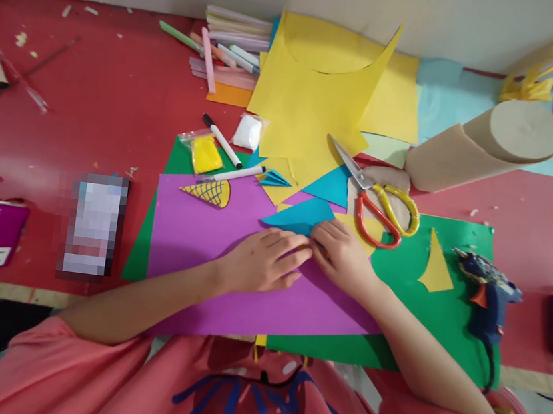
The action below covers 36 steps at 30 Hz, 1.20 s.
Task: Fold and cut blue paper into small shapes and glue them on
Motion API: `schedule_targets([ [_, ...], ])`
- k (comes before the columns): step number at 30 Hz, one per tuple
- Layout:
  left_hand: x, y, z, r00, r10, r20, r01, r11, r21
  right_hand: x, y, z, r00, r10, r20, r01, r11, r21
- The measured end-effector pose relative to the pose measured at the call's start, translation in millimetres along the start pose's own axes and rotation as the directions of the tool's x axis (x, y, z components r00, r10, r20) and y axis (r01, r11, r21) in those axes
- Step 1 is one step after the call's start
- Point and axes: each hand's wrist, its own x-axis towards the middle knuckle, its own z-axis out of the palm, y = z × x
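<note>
A piece of blue paper [300,215], which looks folded, lies over the purple sheet [201,245] in front of me. My right hand [344,252] grips its right end with bent fingers. From the left, my left hand [267,259] reaches to the paper's lower edge, fingertips pinched close against the right hand; the exact hold is partly hidden. Just beyond the paper are scissors [367,188] with one red and one yellow handle, blades apart. A small yellow paper cone with a drawn grid [208,192] and a small folded blue piece [276,179] lie to the left.
Two markers [223,141] lie near a yellow clay packet [206,154] and a white packet [248,132]. Large yellow sheets [315,97] and a beige roll [480,148] stand behind. A glue gun [489,300] rests on the green sheet [396,302]; a blurred phone [95,225] is left.
</note>
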Motion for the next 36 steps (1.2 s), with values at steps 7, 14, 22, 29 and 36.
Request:
schedule_targets([
  [7, 2, 12, -1, 0.996, -0.060, 0.062, 0.053, 0.992, 0.111, 1, -2, -14, 0.980, 0.111, 0.168, -0.127, 0.988, 0.089],
  [14, -3, 27, 4, 0.961, -0.175, 0.216, 0.129, 0.969, 0.210, -1, -5, -17, 0.927, 0.298, 0.229, -0.284, 0.954, -0.094],
  [22, -6, 37, 9, 0.905, -0.249, 0.345, 0.169, 0.954, 0.246, 2, -7, -14, 0.897, 0.370, 0.243, -0.335, 0.926, -0.175],
  [29, -7, 37, 9, 0.916, -0.216, 0.338, 0.142, 0.962, 0.232, 1, -6, -10, 0.910, 0.353, 0.220, -0.306, 0.927, -0.218],
  [36, -5, 38, 9, 0.882, -0.249, 0.401, 0.154, 0.955, 0.255, 2, -6, -9, 0.908, 0.353, 0.224, -0.303, 0.925, -0.228],
])
